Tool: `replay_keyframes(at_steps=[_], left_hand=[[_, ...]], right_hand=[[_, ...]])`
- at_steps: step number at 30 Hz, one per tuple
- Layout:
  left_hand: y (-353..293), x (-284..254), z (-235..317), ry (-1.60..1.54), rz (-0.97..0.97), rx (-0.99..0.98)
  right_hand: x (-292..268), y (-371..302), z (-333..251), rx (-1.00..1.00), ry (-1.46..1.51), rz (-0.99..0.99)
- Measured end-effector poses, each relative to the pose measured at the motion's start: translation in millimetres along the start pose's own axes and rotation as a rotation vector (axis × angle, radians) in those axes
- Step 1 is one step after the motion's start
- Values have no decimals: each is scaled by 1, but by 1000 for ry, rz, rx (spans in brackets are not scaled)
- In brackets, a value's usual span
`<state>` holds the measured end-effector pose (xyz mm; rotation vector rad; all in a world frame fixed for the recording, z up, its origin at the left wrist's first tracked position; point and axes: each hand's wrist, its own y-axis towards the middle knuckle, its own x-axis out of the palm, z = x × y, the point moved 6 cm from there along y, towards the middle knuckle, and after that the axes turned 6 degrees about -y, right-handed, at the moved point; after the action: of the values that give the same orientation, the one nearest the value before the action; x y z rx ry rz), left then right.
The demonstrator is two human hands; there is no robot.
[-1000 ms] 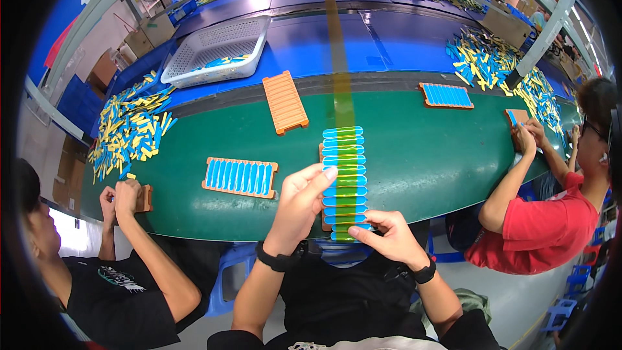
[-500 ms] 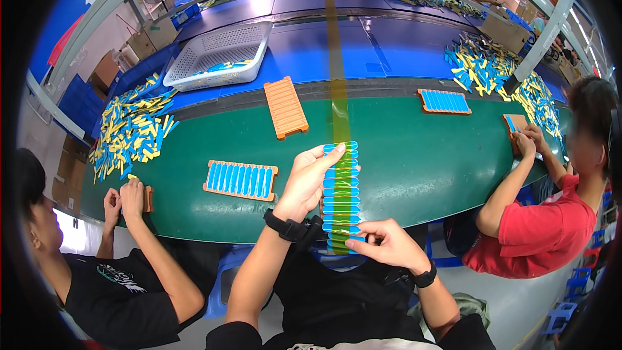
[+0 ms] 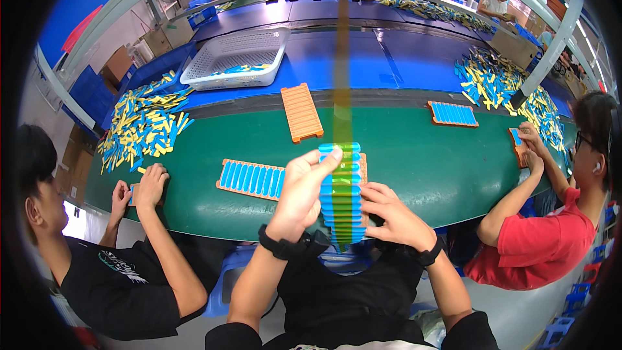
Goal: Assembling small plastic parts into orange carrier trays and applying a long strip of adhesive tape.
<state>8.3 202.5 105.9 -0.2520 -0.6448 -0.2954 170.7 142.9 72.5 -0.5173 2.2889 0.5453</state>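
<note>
A strip of blue flat pieces [image 3: 330, 205] lies side by side under a long band of clear yellow tape [image 3: 342, 91] running up from it. My left hand [image 3: 301, 191] pinches the strip's far end, thumb on top of the tape. Behind the strip, the edge of an orange slotted tray [image 3: 363, 167] shows on its right; the rest is hidden. My right hand [image 3: 398, 220] is at that edge, fingers and thumb bent around the tray's side, fingertips partly hidden.
An orange tray of blue pieces [image 3: 249, 178] lies left, a bare orange tray [image 3: 302, 113] farther back. Another filled tray [image 3: 452, 114] is right. Blue and yellow piles [image 3: 146, 123] and a white basket [image 3: 240, 81] flank the green table [image 3: 421, 175]. Co-workers sit on both sides.
My right hand has left the strip's near end and moved up along its right side. The orange tray's edge now shows right of the strip. My left hand still pinches the far end.
</note>
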Motion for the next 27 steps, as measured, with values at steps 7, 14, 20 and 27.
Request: replay_keyframes(at_steps=[7, 14, 20, 27], left_hand=[[-75, -4, -46, 0, 57, -20], [-123, -14, -89, 58, 56, -55], [-107, -20, -85, 95, -12, 24], [-98, -20, -65, 168, -24, 81]], right_hand=[[2, 16, -11, -121, -183, -79], [-20, 42, 23, 4, -226, 1], [-19, 78, 46, -51, -432, 105], [12, 123, 19, -72, -491, 192]])
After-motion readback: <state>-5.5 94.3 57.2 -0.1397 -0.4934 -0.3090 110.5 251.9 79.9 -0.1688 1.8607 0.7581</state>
